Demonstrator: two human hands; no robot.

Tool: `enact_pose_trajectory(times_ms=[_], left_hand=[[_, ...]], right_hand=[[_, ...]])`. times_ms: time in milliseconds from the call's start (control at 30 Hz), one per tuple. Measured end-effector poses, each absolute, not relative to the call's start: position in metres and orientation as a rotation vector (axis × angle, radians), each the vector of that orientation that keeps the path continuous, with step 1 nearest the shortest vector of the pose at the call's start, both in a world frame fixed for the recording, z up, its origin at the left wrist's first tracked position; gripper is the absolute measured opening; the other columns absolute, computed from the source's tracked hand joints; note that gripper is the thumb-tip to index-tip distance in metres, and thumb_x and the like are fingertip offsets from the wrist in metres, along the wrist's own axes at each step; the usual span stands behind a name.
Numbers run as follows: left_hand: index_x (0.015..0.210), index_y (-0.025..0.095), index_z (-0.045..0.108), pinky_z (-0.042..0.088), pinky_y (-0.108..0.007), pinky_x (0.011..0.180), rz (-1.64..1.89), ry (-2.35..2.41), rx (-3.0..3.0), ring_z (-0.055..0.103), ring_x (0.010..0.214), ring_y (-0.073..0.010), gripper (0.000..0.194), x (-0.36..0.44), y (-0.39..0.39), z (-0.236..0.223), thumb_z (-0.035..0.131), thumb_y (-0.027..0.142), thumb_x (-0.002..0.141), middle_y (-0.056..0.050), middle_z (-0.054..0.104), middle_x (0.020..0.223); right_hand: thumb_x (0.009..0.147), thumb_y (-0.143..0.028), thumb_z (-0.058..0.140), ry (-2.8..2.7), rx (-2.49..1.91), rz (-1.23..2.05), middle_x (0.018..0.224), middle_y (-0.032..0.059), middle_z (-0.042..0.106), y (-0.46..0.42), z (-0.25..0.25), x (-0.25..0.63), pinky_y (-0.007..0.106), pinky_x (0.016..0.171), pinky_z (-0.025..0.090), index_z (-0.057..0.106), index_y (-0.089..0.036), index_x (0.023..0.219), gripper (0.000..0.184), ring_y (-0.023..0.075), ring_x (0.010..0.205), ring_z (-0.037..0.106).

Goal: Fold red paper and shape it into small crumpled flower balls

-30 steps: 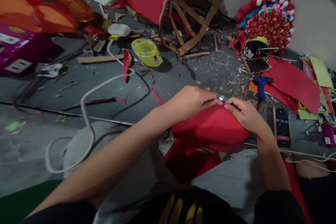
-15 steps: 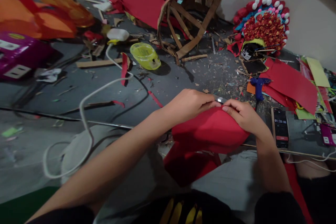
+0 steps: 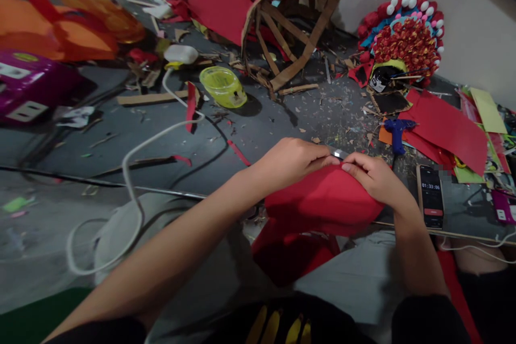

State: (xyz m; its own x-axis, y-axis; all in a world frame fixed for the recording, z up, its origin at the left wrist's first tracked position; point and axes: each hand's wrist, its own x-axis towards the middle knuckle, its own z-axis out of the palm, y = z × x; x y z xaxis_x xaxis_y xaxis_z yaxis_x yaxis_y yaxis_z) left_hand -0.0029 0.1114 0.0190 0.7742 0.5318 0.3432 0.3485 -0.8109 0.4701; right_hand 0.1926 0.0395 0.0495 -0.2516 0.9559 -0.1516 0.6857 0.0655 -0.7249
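A red sheet (image 3: 322, 193), paper or foam, hangs in front of me over the table's near edge. My left hand (image 3: 296, 158) is closed in a pinch at the sheet's top edge. My right hand (image 3: 373, 174) pinches the same edge a little to the right, thumb towards me. Between the two hands a short flat silvery piece (image 3: 337, 153) shows just behind the sheet's edge; its ends are hidden by my fingers, and I cannot tell what it is. More red material (image 3: 296, 252) lies below, over my lap.
Beyond my hands is a cardboard frame (image 3: 286, 78); a yellow tub (image 3: 223, 86) is left of it. A blue glue gun (image 3: 398, 133), red sheets (image 3: 451, 129) and a phone (image 3: 430, 196) lie right. A white cable (image 3: 129, 172) loops over the table edge at left. Scraps litter the tabletop.
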Motion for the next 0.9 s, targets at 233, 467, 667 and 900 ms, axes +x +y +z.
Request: enact_pose_trajectory(times_ms=[233,467,667,900], left_hand=[[0.069,0.016,0.06,0.026,-0.023,0.048,0.654,0.818,2.515,0.045,0.046,-0.0106,0.05,-0.013,0.12,0.022,0.032,0.045,0.097,-0.001,0.053,0.052],[0.091,0.015,0.061,0.038,-0.021,0.054,0.63,0.862,2.118,0.054,0.057,-0.0114,0.036,-0.021,0.128,0.024,0.049,0.049,0.087,-0.001,0.061,0.066],[0.126,0.018,0.039,0.05,-0.024,0.061,0.842,0.883,1.548,0.063,0.075,-0.0151,0.058,-0.027,0.134,0.008,0.053,0.053,0.082,-0.009,0.065,0.096],[0.094,0.015,0.062,0.052,-0.024,0.052,0.523,0.823,1.312,0.065,0.063,-0.0166,0.036,-0.013,0.114,0.009,0.061,0.048,0.079,-0.007,0.07,0.082]], right_hand=[[0.091,-0.04,0.044,-1.922,-1.73,0.915,0.071,-0.0007,0.061,0.038,0.048,0.203,0.024,0.062,0.037,0.059,-0.02,0.085,0.026,0.013,0.065,0.053],[0.089,-0.041,0.046,-1.866,-1.711,0.834,0.075,0.0003,0.063,0.037,0.047,0.213,0.024,0.065,0.039,0.061,-0.019,0.085,0.027,0.0134,0.068,0.055],[0.087,-0.048,0.05,-1.656,-1.776,0.551,0.073,-0.0001,0.063,0.038,0.042,0.232,0.025,0.061,0.041,0.063,-0.02,0.084,0.031,0.0134,0.064,0.054],[0.084,-0.047,0.054,-1.52,-1.733,0.342,0.081,0.0027,0.066,0.039,0.041,0.239,0.03,0.073,0.046,0.065,-0.021,0.086,0.028,0.0175,0.077,0.06]])
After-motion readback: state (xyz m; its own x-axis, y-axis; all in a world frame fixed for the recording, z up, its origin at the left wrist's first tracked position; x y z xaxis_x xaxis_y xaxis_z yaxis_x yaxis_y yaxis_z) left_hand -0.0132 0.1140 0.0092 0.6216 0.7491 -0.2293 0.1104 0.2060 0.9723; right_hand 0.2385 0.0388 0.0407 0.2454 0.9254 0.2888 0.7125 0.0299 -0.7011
